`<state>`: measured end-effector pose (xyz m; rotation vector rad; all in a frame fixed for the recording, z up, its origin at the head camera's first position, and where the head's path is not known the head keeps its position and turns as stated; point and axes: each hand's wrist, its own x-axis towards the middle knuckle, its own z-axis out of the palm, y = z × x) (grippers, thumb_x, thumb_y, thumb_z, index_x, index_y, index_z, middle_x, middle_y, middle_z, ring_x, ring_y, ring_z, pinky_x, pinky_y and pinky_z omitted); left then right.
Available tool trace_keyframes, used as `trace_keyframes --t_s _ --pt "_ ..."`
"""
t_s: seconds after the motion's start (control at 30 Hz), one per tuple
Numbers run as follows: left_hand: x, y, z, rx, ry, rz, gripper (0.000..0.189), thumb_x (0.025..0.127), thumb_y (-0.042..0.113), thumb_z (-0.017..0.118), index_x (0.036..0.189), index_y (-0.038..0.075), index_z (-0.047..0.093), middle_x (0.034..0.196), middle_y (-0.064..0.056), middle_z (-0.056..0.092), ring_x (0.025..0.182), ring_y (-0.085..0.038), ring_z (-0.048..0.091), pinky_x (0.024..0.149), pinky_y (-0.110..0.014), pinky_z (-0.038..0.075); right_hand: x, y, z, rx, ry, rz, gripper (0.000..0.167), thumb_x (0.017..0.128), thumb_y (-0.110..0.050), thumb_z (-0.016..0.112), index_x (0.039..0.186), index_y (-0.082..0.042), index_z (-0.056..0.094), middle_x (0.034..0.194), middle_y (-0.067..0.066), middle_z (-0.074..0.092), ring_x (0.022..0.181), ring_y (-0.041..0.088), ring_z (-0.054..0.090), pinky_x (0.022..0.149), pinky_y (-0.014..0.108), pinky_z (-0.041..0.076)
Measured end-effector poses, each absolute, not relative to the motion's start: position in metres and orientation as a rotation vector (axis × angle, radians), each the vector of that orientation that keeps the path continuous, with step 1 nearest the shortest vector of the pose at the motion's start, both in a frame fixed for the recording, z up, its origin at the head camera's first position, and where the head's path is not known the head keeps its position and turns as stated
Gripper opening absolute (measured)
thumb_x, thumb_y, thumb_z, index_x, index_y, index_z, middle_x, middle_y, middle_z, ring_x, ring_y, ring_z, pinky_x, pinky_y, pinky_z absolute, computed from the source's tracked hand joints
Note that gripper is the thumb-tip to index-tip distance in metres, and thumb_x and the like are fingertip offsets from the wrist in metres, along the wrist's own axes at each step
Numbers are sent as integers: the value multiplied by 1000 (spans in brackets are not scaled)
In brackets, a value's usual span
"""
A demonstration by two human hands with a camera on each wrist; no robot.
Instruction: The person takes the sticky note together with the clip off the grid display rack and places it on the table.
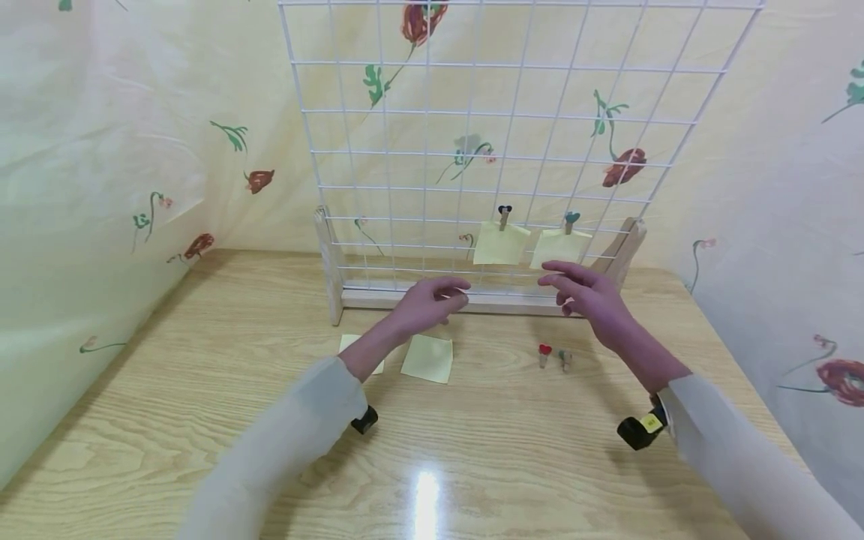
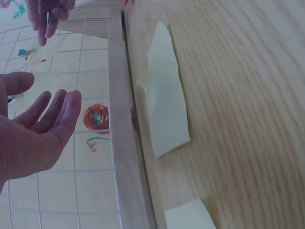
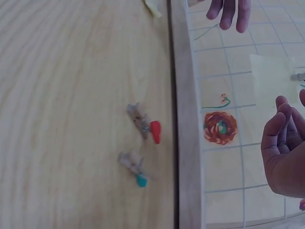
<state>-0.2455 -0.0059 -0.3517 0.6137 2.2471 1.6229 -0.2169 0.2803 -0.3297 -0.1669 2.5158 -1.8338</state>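
- White wire forms a grid panel (image 1: 405, 186) that stands on the tabletop (image 1: 486, 457), set between two wooden feet (image 1: 331, 274) with a wooden bar (image 1: 486, 303) along the bottom.
- Low on its right half hang two pale yellow notes side by side. A dark-topped clothespin (image 1: 504, 218) grips the left clipped note (image 1: 501, 244) at its upper edge; a teal-topped clothespin (image 1: 569, 225) grips the right clipped note (image 1: 559, 246) likewise.
- The left hand (image 1: 435, 301) hovers before the lower grid, left of the clipped notes. Its fingers bend gently, with a bare gap between them and the thumb.
- The right hand (image 1: 582, 291) is in front of the right clipped note, overlapping its lower edge in the head view. Its fingers are loosely bent, the index finger straighter; whether a fingertip touches the paper, I cannot tell.
- Below the right hand, on the tabletop near the bar, lie two more clothespins: a red-topped one (image 1: 543, 355) and, just beside it, a second teal-topped one (image 1: 565, 360).
- Under the left hand lies a loose note (image 1: 428, 359); another note (image 1: 348, 343), partly hidden by the left forearm, lies to its left.
- Both arms wear pale sleeves (image 1: 286, 431), each with a black wrist camera (image 1: 364, 420).
- Cream cloth (image 1: 250, 217) printed with red flowers surrounds the tabletop at the back and sides.
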Motion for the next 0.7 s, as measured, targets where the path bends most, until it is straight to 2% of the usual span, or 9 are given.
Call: trace_keyframes --t_s 0.13,0.27,0.37,0.7 --pt "-249 2 -352 602 2253 1643 37 96 22 58 131 11 57 122 -8 62 112 -29 59 88 -48 53 -220 275 -321 -166 2536 -1830 51 97 -34 58 136 -3 51 101 -11 64 76 11 53 66 23 51" --pt "-253 11 -351 573 2302 1654 41 95 24 59 134 12 54 124 -7 62 111 -23 60 87 -40 54 -226 266 -314 -143 2536 -1875 51 96 -34 59 136 -5 52 100 -12 65 75 11 53 64 23 50" --pt "-256 16 -350 527 2300 1698 45 95 24 59 138 13 50 127 -7 60 112 -22 60 85 -36 55 -231 259 -309 -138 2545 -1899 50 95 -34 61 136 -7 53 100 -11 66 74 12 53 64 24 51" --pt "-262 27 -348 435 2185 1857 51 96 26 58 143 13 42 130 -12 58 118 -34 56 85 -37 55 -245 242 -288 -218 2457 -2049 47 94 -29 63 137 -13 53 99 -6 69 70 12 52 60 22 48"
